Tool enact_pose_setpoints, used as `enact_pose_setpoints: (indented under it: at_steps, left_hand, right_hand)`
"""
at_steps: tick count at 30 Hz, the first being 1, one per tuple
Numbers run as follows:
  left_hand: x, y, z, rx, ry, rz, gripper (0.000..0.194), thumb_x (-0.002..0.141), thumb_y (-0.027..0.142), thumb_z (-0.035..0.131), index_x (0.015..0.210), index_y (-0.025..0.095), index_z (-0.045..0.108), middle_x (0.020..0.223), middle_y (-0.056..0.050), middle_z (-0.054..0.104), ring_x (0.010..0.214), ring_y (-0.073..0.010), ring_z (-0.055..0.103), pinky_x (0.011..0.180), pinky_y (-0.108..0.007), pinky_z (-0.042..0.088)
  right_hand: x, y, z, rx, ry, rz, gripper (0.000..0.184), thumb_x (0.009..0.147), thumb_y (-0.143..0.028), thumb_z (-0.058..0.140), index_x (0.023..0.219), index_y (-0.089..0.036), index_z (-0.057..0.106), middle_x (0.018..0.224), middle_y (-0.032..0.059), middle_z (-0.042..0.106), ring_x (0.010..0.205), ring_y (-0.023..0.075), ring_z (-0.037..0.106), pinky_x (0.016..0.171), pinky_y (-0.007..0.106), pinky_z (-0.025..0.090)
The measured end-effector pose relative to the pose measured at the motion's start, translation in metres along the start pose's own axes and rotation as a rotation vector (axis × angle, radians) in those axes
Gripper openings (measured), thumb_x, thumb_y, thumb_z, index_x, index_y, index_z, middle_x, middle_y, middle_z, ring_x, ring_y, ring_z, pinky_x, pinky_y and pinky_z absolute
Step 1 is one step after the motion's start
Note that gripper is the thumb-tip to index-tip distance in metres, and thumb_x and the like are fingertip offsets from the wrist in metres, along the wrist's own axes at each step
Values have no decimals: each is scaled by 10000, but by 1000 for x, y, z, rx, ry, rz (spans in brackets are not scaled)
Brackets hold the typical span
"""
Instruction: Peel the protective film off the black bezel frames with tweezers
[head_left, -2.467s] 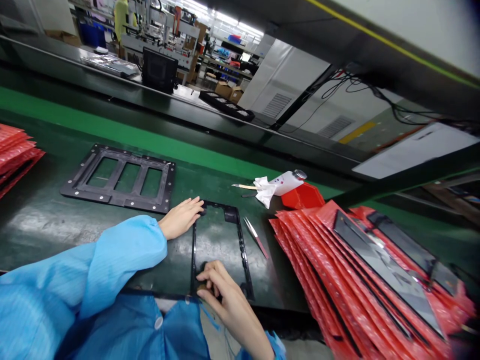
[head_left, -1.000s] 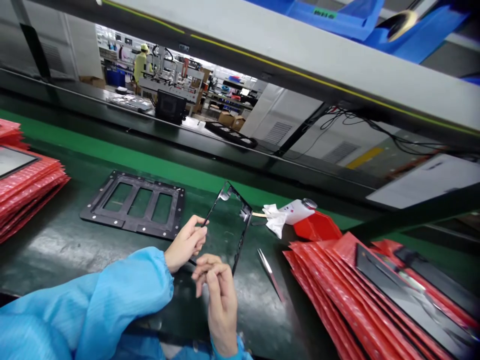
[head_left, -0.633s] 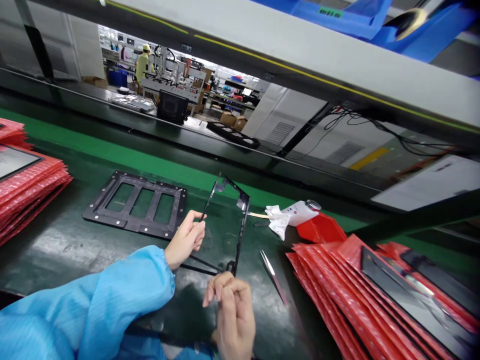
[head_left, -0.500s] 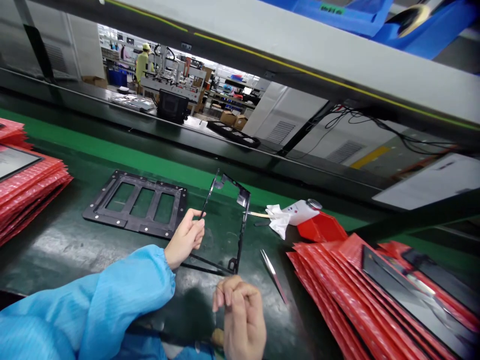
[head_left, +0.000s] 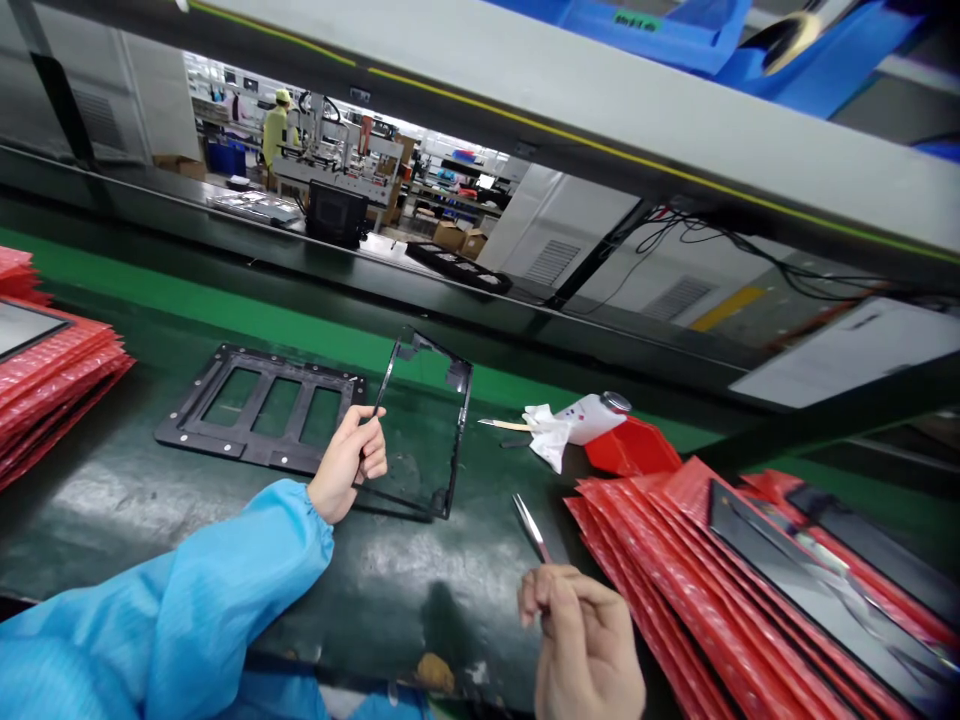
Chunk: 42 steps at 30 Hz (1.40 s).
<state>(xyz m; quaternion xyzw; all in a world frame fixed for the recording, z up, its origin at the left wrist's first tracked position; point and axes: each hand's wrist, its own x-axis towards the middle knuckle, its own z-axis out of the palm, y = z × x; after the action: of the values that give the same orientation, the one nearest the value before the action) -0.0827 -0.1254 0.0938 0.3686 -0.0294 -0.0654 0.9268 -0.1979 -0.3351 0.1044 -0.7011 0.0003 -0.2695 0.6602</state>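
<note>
My left hand is closed on the left side of a thin black rectangular frame, pinching its edge. The frame is tilted up, its lower side close to the bench. Lower right, my right hand has its fingers curled and the tips pressed together; whether anything is between them I cannot make out. Just beyond those fingers lie metal tweezers, their rear end hidden behind the hand. A flat black fixture plate with three openings lies on the bench beside my left hand.
Stacks of red bubble bags with dark panels stand at the right, more red bags at the left. A white bottle, a white tissue and a pointed stick lie behind the tweezers. A shelf crosses overhead.
My right hand has moved right, from below the frame to the tweezers, its fingers still curled. My left hand keeps hold of the black frame, which has shifted slightly left and tilted.
</note>
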Motion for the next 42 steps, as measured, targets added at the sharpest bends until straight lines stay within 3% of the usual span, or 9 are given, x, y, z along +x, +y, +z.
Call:
enact_pose_setpoints:
  at_steps: [4,8,18,23,27,33,37,42]
  left_hand:
    - [-1,1,2,-70,6,-13,296,830,326,679,1016,189,492,623,82,323,485,-34,305,464,-150,301]
    - [1,1,-1,-125,19,-20,289,824,309,691,1004,183,504,632,78,332,490,-36,313,471,-159,311]
    - [1,3,-1,-187,11,-21,243,839,271,679,991,170,518,631,74,325,491,-31,301,465,-152,291]
    - [2,3,-2,-186,-7,-33,236,832,256,683,988,169,530,619,79,317,473,-27,289,445,-142,281]
    - [6,22,-5,-156,-65,-77,219,825,220,678,996,149,561,583,83,319,446,-28,278,411,-134,264]
    - [6,72,-12,-28,-228,-93,192,846,157,603,1034,117,617,524,74,313,412,-40,250,366,-133,263]
    - [1,91,-14,-40,-239,-4,193,868,136,542,1031,104,639,498,71,282,399,-48,215,343,-136,242]
    - [-1,98,-16,-118,-200,87,224,859,141,549,1058,84,635,490,80,241,401,-54,192,328,-134,226]
  right_hand:
    - [10,0,-7,-199,70,11,220,878,-388,653,938,-196,562,770,3,570,655,141,528,602,267,433]
    - [19,0,-14,-307,49,77,386,828,-464,681,1066,-177,584,839,57,656,733,198,609,619,289,479]
    - [33,5,-15,-423,-40,-38,289,860,-453,638,976,-190,668,928,77,694,799,221,643,778,345,522]
    - [41,7,-16,-416,-12,-58,314,859,-449,640,1012,-176,668,938,91,704,794,224,655,765,357,529]
    - [50,2,-22,-445,11,-85,321,849,-446,652,1016,-172,667,921,90,714,812,233,667,783,372,532]
    - [65,-6,-30,-522,26,-176,305,855,-446,639,976,-167,671,927,91,717,930,259,652,896,420,483]
    - [67,-4,-22,-444,-15,-135,287,860,-419,645,1000,-170,664,945,90,713,896,245,661,858,410,509]
    - [61,-5,-8,-386,-63,-108,256,869,-389,645,1007,-174,665,908,81,717,839,226,674,790,372,541]
